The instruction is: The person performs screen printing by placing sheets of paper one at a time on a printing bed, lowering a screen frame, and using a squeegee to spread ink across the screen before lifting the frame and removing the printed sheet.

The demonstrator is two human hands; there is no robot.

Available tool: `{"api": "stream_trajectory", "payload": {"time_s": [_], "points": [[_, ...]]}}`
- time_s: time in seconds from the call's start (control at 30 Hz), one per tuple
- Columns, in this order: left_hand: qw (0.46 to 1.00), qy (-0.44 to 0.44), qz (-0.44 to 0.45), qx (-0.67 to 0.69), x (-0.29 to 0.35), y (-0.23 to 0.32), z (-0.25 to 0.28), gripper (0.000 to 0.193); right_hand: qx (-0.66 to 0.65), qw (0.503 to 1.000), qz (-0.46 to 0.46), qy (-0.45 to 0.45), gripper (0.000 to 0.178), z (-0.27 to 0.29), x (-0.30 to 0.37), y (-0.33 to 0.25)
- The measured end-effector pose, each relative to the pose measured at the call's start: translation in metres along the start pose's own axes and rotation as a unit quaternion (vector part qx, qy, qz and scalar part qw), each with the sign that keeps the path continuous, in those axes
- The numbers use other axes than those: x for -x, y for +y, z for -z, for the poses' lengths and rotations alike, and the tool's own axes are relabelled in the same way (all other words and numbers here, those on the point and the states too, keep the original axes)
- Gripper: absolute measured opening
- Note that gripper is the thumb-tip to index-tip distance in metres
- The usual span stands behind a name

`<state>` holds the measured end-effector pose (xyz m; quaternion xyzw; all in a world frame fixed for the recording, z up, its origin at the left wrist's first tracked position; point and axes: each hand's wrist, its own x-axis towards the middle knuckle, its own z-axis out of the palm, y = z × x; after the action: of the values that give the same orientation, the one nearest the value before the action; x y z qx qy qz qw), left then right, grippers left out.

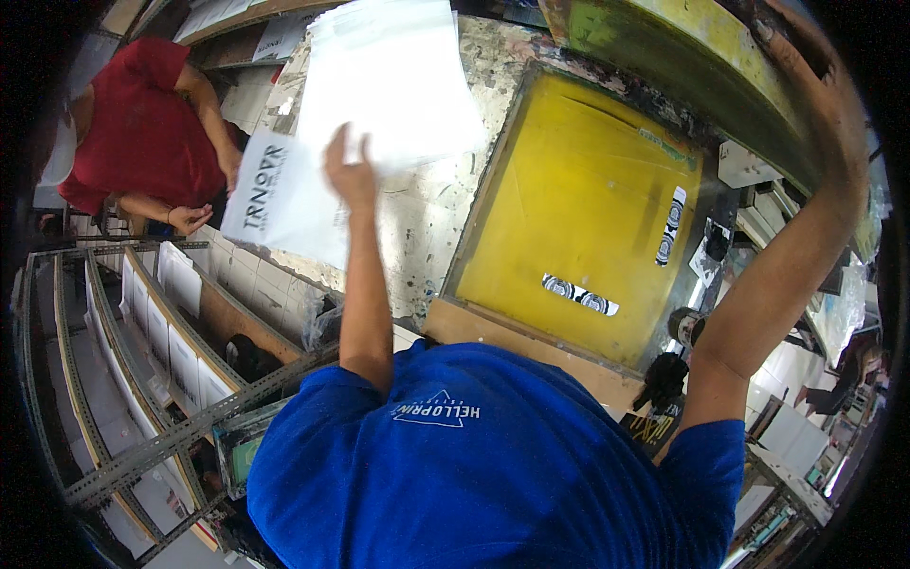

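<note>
Smeared a little by motion, my left hand [351, 175] is over the white sheets with its fingers apart, and nothing shows in its grasp. Below it lies a stack of white sheets [389, 85] on the stained table. A white sheet with black print [261, 194] juts out at the left, beside a co-worker's hand. At the upper right, my right hand [820, 81] is closed on the edge of a raised, yellow-stained screen frame [682, 57]. Between my arms lies a yellow panel [569, 199] in a dark frame, with two black-and-white patterned strips on it.
A co-worker in a red shirt [142, 133] stands across the table at the left. Metal-framed shelves [142, 351] holding white sheets are at the lower left. A wooden strip [531, 346] edges the yellow panel close to my body. Shelves and another person are at the far right.
</note>
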<state>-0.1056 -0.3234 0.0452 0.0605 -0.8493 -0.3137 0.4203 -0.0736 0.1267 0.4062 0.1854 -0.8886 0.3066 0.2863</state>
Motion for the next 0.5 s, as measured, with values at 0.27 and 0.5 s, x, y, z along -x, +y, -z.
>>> {"api": "stream_trajectory", "payload": {"time_s": [0.27, 0.5], "points": [[0.977, -0.182, -0.078, -0.084, 0.058, 0.066, -0.107, 0.008, 0.066, 0.998, -0.020, 0.001, 0.041, -0.004, 0.000, -0.022], [0.955, -0.281, 0.099, 0.000, 0.051, 0.102, -0.090, 0.015, 0.121, 0.993, -0.010, -0.016, 0.040, 0.004, -0.001, -0.020]]}}
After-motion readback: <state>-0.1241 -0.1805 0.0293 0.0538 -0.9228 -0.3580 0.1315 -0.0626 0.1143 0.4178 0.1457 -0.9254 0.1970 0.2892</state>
